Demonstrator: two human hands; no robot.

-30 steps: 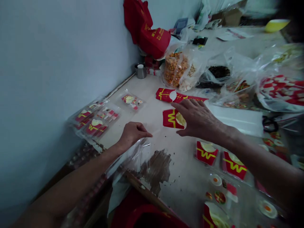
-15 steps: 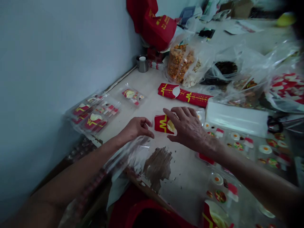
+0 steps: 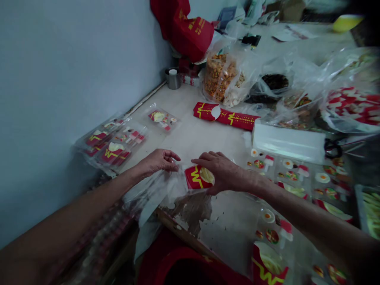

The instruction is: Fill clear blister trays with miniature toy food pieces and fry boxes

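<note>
My right hand (image 3: 221,172) is closed around a clear pack with a small red fries carton (image 3: 194,178) in it, yellow zigzag on its front and pale fries at the hand's end. The pack's left end lies at the mouth of a thin clear plastic bag (image 3: 157,192) along the table's front edge. At the bag's upper edge my left hand (image 3: 162,161) pinches with thumb and fingers on the film. Right of my forearm lie several clear trays (image 3: 268,225) with tiny fried eggs, burgers, red-and-white pieces and fries cartons.
Filled packs (image 3: 114,148) are stacked against the wall, one more pack (image 3: 162,117) beside them. Behind are flattened red cartons (image 3: 225,115), a white box (image 3: 289,140), scissors (image 3: 333,148), a metal cup (image 3: 173,79) and bags of small pieces (image 3: 219,77). A fries tray (image 3: 371,209) stands far right.
My right hand has brought the pack with the fries carton left and toward me, to the bag. My left hand has moved slightly left, and the view has shifted a little.
</note>
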